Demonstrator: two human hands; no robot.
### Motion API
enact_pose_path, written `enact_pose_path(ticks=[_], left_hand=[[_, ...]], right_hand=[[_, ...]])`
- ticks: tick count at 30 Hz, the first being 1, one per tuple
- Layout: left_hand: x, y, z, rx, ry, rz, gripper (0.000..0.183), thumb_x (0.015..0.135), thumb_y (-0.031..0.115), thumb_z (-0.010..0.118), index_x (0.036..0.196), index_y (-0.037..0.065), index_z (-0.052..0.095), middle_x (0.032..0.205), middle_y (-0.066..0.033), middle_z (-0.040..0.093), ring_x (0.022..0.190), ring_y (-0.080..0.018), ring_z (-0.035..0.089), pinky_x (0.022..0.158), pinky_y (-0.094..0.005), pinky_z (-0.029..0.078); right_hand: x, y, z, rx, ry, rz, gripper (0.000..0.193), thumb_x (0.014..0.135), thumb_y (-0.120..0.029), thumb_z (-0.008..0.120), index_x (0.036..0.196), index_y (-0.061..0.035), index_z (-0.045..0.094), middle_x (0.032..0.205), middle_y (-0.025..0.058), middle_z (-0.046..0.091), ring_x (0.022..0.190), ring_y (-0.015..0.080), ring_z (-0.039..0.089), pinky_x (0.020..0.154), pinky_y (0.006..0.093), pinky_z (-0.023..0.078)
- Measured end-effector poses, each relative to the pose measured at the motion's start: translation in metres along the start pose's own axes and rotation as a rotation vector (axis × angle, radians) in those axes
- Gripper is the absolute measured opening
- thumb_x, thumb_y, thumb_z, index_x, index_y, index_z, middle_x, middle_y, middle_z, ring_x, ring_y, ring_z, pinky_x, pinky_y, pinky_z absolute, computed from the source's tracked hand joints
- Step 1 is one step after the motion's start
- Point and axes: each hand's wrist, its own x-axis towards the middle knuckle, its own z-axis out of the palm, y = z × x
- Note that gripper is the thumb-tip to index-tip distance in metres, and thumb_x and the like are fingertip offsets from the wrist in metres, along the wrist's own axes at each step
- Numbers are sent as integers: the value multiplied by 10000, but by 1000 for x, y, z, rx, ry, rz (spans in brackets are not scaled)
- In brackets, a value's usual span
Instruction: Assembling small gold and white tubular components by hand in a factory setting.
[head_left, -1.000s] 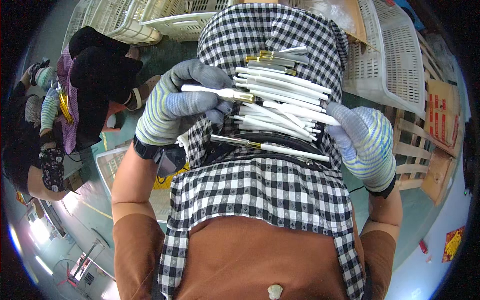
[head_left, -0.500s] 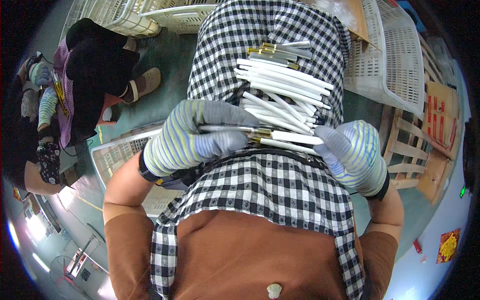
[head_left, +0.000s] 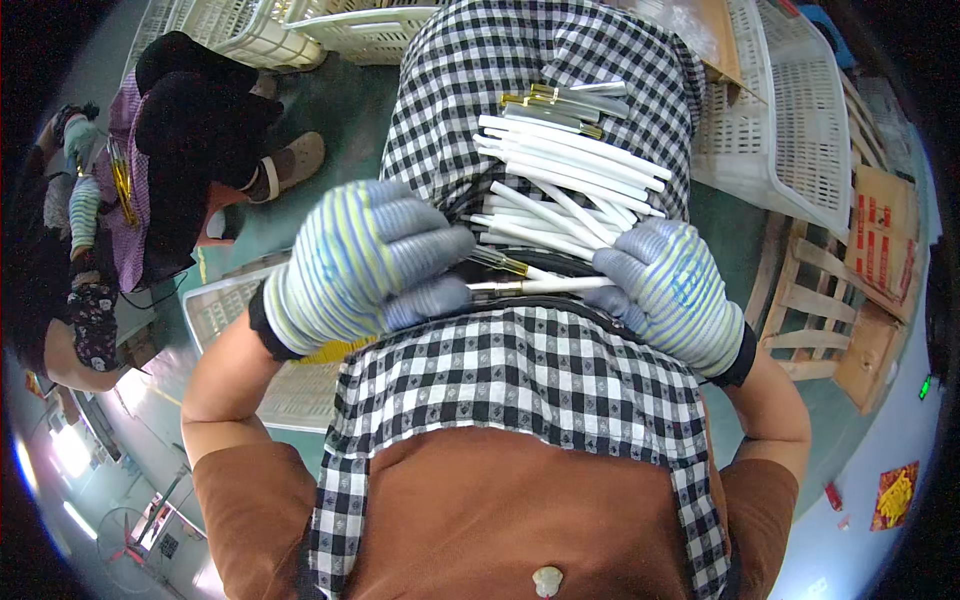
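My left hand point(head_left: 370, 258), in a striped grey-tipped glove, has thumb and fingers closed at the left end of a slim white-handled brush point(head_left: 540, 286) with a metal ferrule. My right hand point(head_left: 672, 288), gloved alike, pinches the other end of the white handle. Just above it lies another brush with a gold ferrule point(head_left: 513, 266), its left end close to my left fingers. Several white sticks point(head_left: 570, 160) lie in a loose pile on the checked apron point(head_left: 440, 110) over my lap. Beyond them are several clear-and-gold tube-like pieces point(head_left: 560, 108).
White plastic crates stand at the right point(head_left: 800, 130), far left point(head_left: 265, 40) and beside my left arm point(head_left: 230, 300). A wooden pallet point(head_left: 815, 300) and cardboard point(head_left: 880, 230) are at the right. At the left sits another person point(head_left: 190, 130) with gloved hands holding gold-coloured sticks.
My left hand has drawn back left, and its back now faces up more. My right hand has moved left along the brush handles. The other person's hands have shifted slightly.
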Motion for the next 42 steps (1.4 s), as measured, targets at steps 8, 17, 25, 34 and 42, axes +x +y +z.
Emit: enact_pose_path(ticks=[8,17,25,34,42], left_hand=[[49,-49,3,168,118,-30,260,760,116,688,1017,93,655,852,-104,622,752,-311,605,655,-398,491],[140,-80,46,113,-172,-247,375,782,245,674,1124,96,632,976,-155,670,877,-323,642,791,-390,510],[127,-79,37,26,-136,-256,374,805,200,640,1142,43,600,945,-155,676,881,-275,660,784,-351,513],[39,-42,-3,-1396,96,-521,400,822,376,639,922,-3,559,1039,-185,575,789,-168,624,686,-258,522],[20,-20,13,-1548,220,-411,341,879,361,593,914,22,577,905,-191,562,681,-186,591,555,-233,480]], right_hand=[[23,0,9,5,-46,120,211,762,-194,666,874,-29,598,736,155,595,699,334,608,628,414,490],[33,-6,23,-344,-134,54,237,770,-130,531,968,-6,571,817,116,592,759,250,593,662,368,490],[30,-5,22,-391,-92,26,281,766,-139,542,1002,11,568,812,110,591,747,247,595,633,381,487],[2,7,-18,-79,260,-79,372,773,-113,608,1140,-68,568,689,100,577,569,284,575,506,410,461],[-3,-2,-41,2,266,62,257,821,-139,643,1074,-90,626,683,104,619,569,299,588,526,399,467]])
